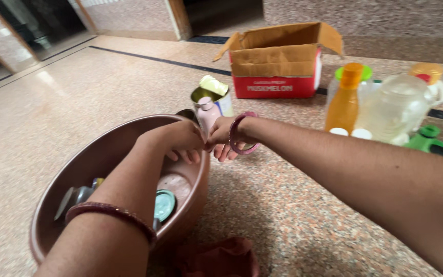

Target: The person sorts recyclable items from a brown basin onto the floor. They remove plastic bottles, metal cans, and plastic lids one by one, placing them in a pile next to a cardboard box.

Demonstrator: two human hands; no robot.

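Brown basin (78,159) rim is gripped by left hand (178,141); pale pink bottle (208,114) is grasped by right hand (223,138); a steady lift seems called for.

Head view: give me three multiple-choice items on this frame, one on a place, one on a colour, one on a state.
1. Where does the red-and-brown cardboard box stand?
A. On the floor beyond the hands
B. Inside the basin
C. On top of the orange bottle

2. What colour is the round plastic basin?
A. Bright blue
B. Brownish maroon
C. White

3. How are the flaps of the cardboard box?
A. Taped shut
B. Folded flat inside
C. Open, standing up and outward

Answers:
1 A: it sits on the speckled stone floor, behind the left hand and right hand.
2 B: its rim and wall are a dull brownish maroon.
3 C: the top gapes, with flaps spread at both sides; the tall orange plastic bottle stands beside it, apart.
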